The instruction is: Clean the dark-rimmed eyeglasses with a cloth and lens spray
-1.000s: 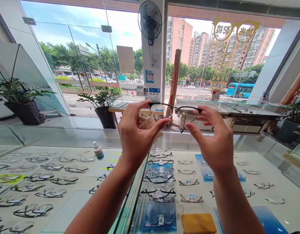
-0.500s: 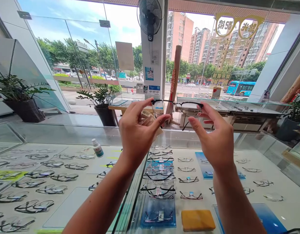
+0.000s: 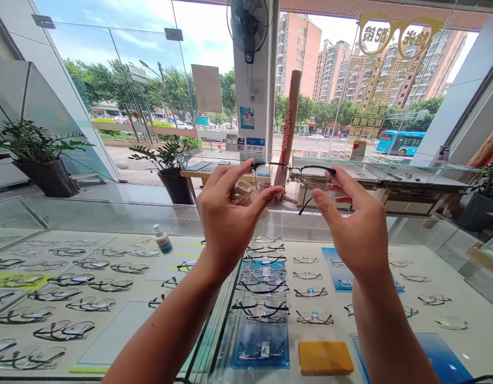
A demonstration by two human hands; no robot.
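Observation:
A pair of eyeglasses (image 3: 293,169) with black upper rims and clear lenses is held up level between both hands, above the glass display counter. My left hand (image 3: 232,205) pinches its left end between fingers and thumb. A crumpled beige cloth (image 3: 245,193) is also tucked in that hand, partly hidden behind the fingers. My right hand (image 3: 352,224) grips the right end of the frame. One dark temple arm (image 3: 305,206) hangs down behind the lenses.
Beneath the hands, the glass counter (image 3: 178,210) holds rows of eyeglasses (image 3: 260,308). A small white bottle (image 3: 162,240) stands at left; a yellow-orange case (image 3: 325,358) lies near the front. Farther off are potted plants (image 3: 172,168), a wooden post (image 3: 291,114) and a wall fan (image 3: 248,29).
The view has shifted slightly, moving the background and counter a little in the picture. Both hands keep their hold on the eyeglasses, which stay at nearly the same height.

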